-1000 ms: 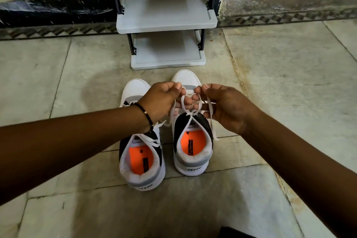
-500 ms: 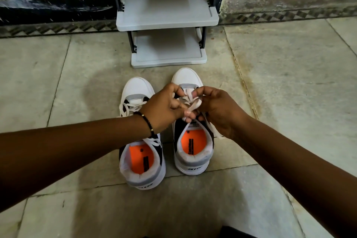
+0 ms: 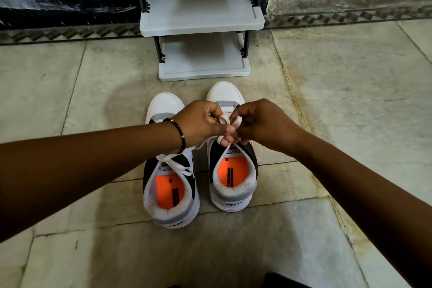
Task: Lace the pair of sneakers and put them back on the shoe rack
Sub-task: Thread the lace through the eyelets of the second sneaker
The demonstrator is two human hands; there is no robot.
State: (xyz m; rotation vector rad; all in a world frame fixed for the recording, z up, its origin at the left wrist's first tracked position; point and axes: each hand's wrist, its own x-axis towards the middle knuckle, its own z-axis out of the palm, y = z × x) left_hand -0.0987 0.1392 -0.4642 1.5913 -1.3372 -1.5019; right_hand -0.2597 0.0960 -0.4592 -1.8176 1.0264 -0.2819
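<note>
Two white, grey and black sneakers with orange insoles stand side by side on the floor, toes pointing at the rack. The left sneaker has its white lace tied in a bow near the tongue. Over the right sneaker, my left hand and my right hand meet, both pinching loops of its white lace. The hands hide the sneaker's lace rows. A grey shoe rack with black posts stands just beyond the toes, both visible shelves bare.
The stone tile floor spreads to both sides of the shoes. A wall base with a dark patterned border runs behind the rack. A dark edge shows at the bottom of the view.
My hands have come closer together and lower over the right sneaker, drawing the wide lace loops in to a small bunch. The sneakers have not moved.
</note>
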